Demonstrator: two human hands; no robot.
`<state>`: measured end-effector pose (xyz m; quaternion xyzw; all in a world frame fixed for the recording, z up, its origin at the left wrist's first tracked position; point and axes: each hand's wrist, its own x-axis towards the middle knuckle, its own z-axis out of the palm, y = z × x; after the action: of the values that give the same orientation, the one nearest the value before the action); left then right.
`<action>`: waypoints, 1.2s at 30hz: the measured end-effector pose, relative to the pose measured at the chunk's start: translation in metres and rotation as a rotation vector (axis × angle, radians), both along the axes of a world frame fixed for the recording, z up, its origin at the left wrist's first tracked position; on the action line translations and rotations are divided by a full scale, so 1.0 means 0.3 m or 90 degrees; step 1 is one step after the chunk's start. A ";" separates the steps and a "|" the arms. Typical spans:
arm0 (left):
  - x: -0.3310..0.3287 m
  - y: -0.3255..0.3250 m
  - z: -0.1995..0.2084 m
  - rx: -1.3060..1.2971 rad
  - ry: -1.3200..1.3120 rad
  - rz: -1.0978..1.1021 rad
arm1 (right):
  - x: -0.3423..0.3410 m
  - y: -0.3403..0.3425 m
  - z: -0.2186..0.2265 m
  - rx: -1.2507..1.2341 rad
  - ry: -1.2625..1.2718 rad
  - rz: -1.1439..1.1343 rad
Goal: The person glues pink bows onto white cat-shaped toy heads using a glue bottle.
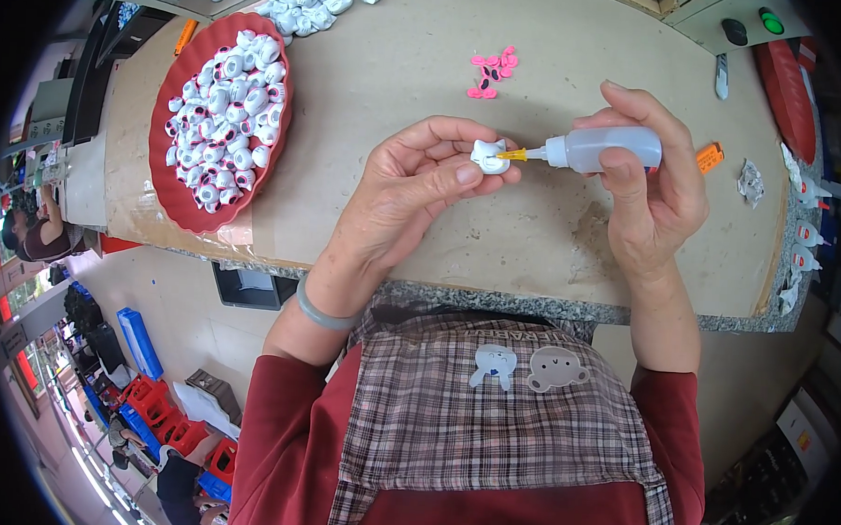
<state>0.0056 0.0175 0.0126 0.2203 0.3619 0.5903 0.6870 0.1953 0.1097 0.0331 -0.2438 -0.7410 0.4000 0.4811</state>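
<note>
Between the fingers and thumb of my left hand (415, 173) is a small white cat-head figurine (489, 158). My right hand (654, 184) grips a translucent squeeze bottle (608, 149), held sideways with its nozzle to the left. The yellow nozzle tip (512, 155) meets the front of the figurine; whether any liquid comes out is too small to see. Beyond my hands, a loose cluster of small pink oval pieces (490, 70), some with dark centres, lies on the brown table covering (381, 82).
A red scalloped tray (162, 171) at left is heaped with white-and-pink figurines. More plain white pieces (305, 4) pile up at the far edge. Near the right edge are an orange cutter (709, 157), crumpled foil (751, 183), several small bottles (804, 246) and another red tray (784, 100).
</note>
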 end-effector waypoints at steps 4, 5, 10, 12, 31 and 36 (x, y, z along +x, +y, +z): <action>-0.003 -0.001 -0.004 -0.004 -0.004 0.003 | 0.002 0.001 -0.003 0.012 -0.004 -0.006; -0.004 -0.002 -0.005 -0.006 -0.007 0.004 | 0.002 0.002 -0.003 0.017 -0.003 -0.009; -0.010 0.000 -0.009 -0.001 -0.007 0.010 | 0.002 0.003 0.004 0.017 -0.004 -0.015; -0.010 0.001 -0.010 0.001 -0.007 0.011 | 0.002 0.005 0.002 0.019 0.002 -0.019; -0.012 0.000 -0.017 0.012 0.001 0.017 | -0.001 0.002 0.002 0.012 -0.022 -0.007; -0.009 0.004 -0.015 0.009 0.001 0.013 | -0.003 0.000 0.001 -0.011 -0.015 0.001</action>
<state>0.0029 0.0185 0.0081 0.2217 0.3604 0.5998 0.6791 0.1943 0.1097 0.0335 -0.2521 -0.7433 0.4043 0.4697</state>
